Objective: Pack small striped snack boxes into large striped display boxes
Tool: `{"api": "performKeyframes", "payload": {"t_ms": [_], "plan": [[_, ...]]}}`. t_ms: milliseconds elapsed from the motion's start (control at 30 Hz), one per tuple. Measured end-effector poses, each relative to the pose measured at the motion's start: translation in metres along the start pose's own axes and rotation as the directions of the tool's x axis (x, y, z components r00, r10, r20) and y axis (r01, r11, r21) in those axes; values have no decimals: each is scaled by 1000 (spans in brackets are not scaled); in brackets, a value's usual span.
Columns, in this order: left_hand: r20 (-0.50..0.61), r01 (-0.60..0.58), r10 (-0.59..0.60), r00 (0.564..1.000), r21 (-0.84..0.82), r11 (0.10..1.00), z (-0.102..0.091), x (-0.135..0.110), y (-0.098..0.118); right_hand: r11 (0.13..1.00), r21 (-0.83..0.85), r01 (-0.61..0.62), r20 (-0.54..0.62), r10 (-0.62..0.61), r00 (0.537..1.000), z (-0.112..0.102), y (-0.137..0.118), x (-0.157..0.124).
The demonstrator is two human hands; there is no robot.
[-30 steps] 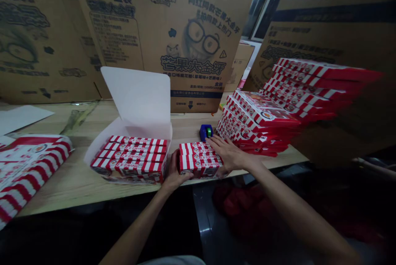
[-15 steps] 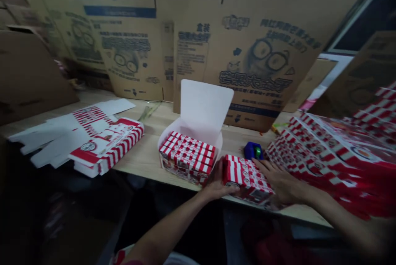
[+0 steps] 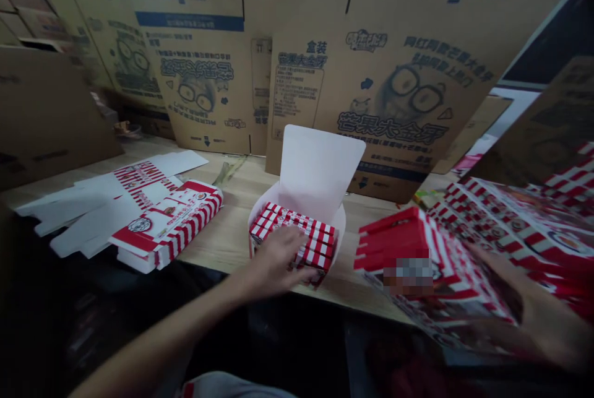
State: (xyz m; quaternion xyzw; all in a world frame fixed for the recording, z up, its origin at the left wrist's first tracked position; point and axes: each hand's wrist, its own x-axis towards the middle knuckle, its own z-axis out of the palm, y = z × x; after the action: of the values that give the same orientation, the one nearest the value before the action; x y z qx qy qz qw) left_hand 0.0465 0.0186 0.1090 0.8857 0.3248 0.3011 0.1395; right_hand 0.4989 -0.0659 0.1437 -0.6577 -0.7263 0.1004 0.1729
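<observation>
A white carton [image 3: 320, 166] with its lid flap raised stands on the table, holding a row of small red-and-white striped boxes [image 3: 320, 243]. My left hand [image 3: 278, 255] lies over the left part of that row, thumb and fingers apart. At the right, my right hand [image 3: 538, 305] grips a row of striped boxes [image 3: 417, 243] by its right side. This row is tilted, with its red ends toward me, and blurred at its lower right. Some of my right fingers are hidden behind it.
Flattened white-and-red cartons [image 3: 171, 218] lie at the left of the table [image 3: 208, 243]. Large cardboard sheets [image 3: 297, 101] stand along the back. More striped boxes [image 3: 505, 206] are stacked at the right, behind the held row.
My left hand has left the right-hand row and moved left onto the boxes in the carton. My right hand has lifted and tilted its row toward the right. The blue object is no longer visible.
</observation>
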Motion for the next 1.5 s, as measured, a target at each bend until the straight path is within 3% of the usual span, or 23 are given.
{"api": "performKeyframes", "payload": {"t_ms": [67,100,200,300,400,533,667,767,833,1000,1100,1267,1433,1500], "plan": [[112,93,-118,987,209,973,-23,26,-32,971,240,-15,-61,30,998,-24,-38,15],[197,103,-158,968,264,959,-27,37,-45,955,297,-19,-30,29,999,-34,-62,27],[413,71,-201,888,308,949,-27,51,-61,927,339,160,-88,-138,987,-46,-134,79],[442,27,-168,881,307,951,-17,36,-57,902,307,303,-72,-295,953,-32,-186,138],[393,34,-168,904,326,945,-7,15,-54,852,316,418,-20,-435,900,-6,-213,187],[319,41,-157,935,340,939,6,0,-56,858,260,443,90,-478,874,25,-220,226],[271,34,-136,953,348,937,9,-1,-56,890,237,389,185,-434,882,31,-215,241],[244,19,-111,963,349,937,7,-2,-54,900,363,243,326,-367,871,22,-217,241],[213,5,-82,974,340,940,6,-2,-53,893,436,109,439,-317,841,16,-221,239],[209,-26,-47,977,332,943,3,-3,-51,910,409,-70,596,-209,775,13,-233,239],[228,-3,-87,970,367,930,3,-3,-51,926,374,-58,567,-178,804,21,-242,243],[286,-7,-116,951,396,918,3,-2,-51,952,279,129,387,-234,892,35,-242,246],[301,-11,-115,947,388,922,3,-3,-53,935,38,354,227,-353,908,39,-231,249],[281,-13,-97,955,367,930,5,-4,-56,919,-36,393,227,-376,898,39,-229,250]]}}
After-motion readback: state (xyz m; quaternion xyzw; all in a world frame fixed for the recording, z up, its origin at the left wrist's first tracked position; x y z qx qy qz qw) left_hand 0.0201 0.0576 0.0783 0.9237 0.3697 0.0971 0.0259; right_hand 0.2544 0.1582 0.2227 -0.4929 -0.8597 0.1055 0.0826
